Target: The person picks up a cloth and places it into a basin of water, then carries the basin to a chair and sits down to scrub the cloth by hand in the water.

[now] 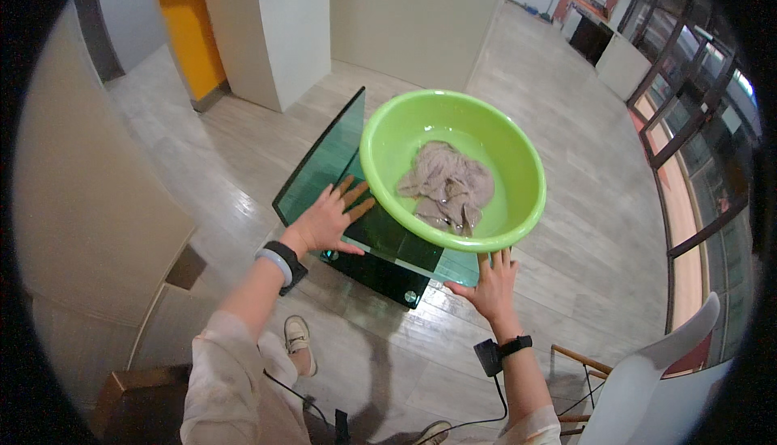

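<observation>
A bright green plastic basin (516, 147) rests on a small glass table (331, 154), over its right part. Inside it a crumpled, wet-looking greyish-beige cloth (455, 178) lies in a little water. My left hand (325, 217) is spread over the glass, its fingertips close to the basin's left rim. At the front right of the table, my right hand (496, 290) has its thumb out and its fingers pointing up to the near rim. The rim partly covers those fingertips, so I cannot tell how firmly they touch. Neither hand grasps anything visible.
A white chair (643, 378) with wooden legs stands at the lower right. Glass doors (698, 117) line the right side. Beyond the table rises a pale partition (413, 20), with a white pillar (297, 32) beside it. Dark cables (479, 422) hang near my legs.
</observation>
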### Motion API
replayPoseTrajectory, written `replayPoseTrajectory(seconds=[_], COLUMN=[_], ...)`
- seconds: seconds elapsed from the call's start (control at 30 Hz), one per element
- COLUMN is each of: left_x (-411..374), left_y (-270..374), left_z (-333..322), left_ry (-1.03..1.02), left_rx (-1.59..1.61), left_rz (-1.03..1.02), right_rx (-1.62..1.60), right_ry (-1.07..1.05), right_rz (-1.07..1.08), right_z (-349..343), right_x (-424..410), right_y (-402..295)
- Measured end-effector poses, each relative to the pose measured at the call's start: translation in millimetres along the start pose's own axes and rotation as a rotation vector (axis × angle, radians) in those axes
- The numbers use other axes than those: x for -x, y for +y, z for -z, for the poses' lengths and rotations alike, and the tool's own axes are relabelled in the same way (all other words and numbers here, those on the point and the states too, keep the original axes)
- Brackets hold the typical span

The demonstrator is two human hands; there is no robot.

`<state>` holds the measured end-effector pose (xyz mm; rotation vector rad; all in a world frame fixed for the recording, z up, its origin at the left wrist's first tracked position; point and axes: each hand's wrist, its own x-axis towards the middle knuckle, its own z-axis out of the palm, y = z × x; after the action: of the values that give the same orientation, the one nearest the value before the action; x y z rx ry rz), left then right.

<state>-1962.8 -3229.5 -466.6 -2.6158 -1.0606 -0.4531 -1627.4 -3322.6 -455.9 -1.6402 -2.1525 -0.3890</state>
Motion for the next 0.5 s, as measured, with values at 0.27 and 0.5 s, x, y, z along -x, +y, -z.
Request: replayPoseTrajectory(seconds=[0.27, 0.5], left_x=[1.8, -3.3], left_y=[7.8, 19.0], left_z=[-19.6, -27.4], left_ry=[0.051, 0.12], left_rx=[-0.022, 0.004], left_rz=[0.011, 0.024], right_rx=[-0.03, -0.041], right_ry=[0.113, 0.184], right_rz=[0.099, 0.167], right_z=[-27.8, -37.3], right_x=[-1.3, -4.3], right_y=[18.7, 35.7])
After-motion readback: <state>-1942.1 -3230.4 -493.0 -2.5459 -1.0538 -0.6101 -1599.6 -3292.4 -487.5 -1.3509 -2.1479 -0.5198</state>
